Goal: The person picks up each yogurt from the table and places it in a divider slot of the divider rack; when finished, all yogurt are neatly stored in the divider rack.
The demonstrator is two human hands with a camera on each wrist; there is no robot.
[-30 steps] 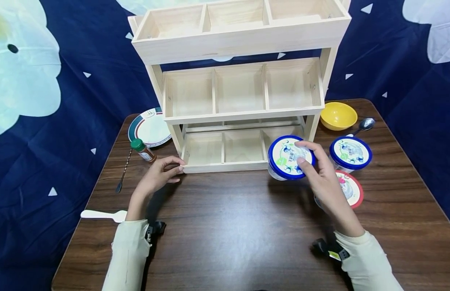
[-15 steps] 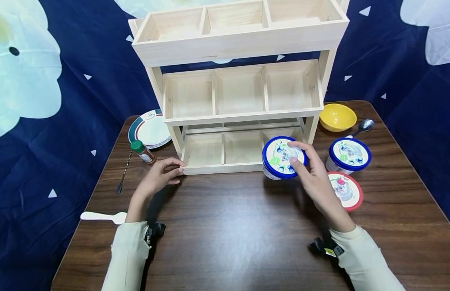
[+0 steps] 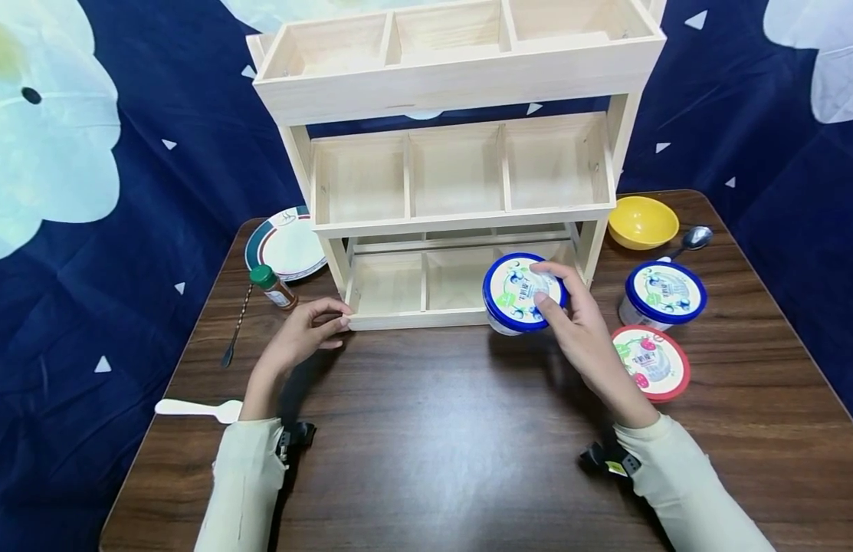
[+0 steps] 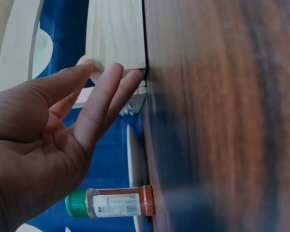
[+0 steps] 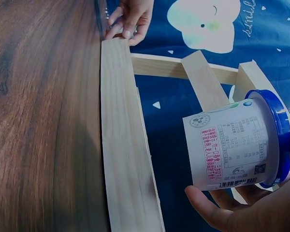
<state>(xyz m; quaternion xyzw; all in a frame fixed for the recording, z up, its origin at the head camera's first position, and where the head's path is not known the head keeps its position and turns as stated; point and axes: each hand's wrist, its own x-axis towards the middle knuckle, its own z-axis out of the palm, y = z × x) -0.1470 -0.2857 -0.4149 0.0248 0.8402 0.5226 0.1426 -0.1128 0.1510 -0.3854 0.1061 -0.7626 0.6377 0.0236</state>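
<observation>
My right hand [image 3: 581, 337] grips a white tub with a blue lid [image 3: 523, 293], its thumb and fingers round the side. In the head view this tub hangs in front of the right part of the bottom tier, above the table. The right wrist view shows the tub's printed wall [image 5: 227, 147] sideways on. With its fingertips my left hand [image 3: 302, 337] pinches the front left corner of the wooden rack [image 3: 426, 318]; the left wrist view shows the fingers on the end of the front board [image 4: 117, 36]. The rack has three tiers with divided compartments.
Right of the rack are a second blue-lidded tub [image 3: 664, 294], a red-lidded tub [image 3: 650, 364], a yellow bowl [image 3: 643, 222] and a metal spoon [image 3: 693, 238]. Left are plates [image 3: 288, 245], a green-capped spice bottle [image 3: 273, 287], a twisted-handle stirrer [image 3: 236, 328] and a white plastic spoon [image 3: 198, 410].
My right hand has carried the blue-lidded tub leftward along the rack's front, uncovering more of the red-lidded tub. The left hand stays at the rack's corner.
</observation>
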